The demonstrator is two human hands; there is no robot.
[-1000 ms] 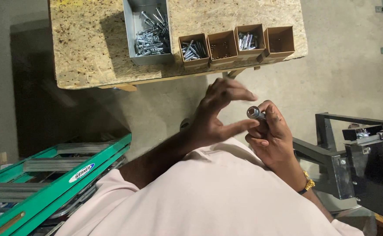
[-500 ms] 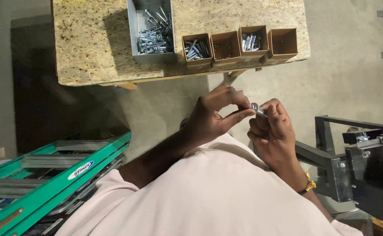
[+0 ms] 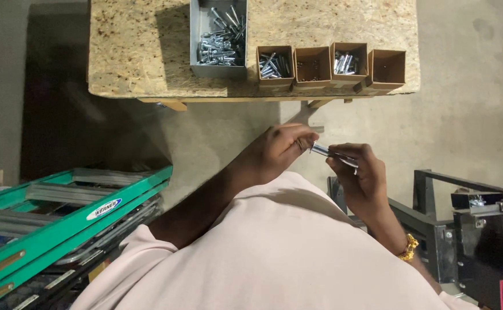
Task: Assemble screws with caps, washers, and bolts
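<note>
Gripping one metal bolt (image 3: 333,154) between both hands — left hand (image 3: 277,150), right hand (image 3: 361,175) — green ladder (image 3: 62,215) beside, workbench (image 3: 142,51) beyond.

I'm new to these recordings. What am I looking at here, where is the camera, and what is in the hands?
There is no machine: a person works with bare hands, filmed by a camera worn on the head and looking down over a pale shirt. The left hand and right hand together hold a small shiny metal bolt. Ahead stands a chipboard table carrying a grey bin of metal bolts and four small cardboard boxes, some with metal parts inside. A green ladder lies at the left, and a dark metal frame stands at the right.
</note>
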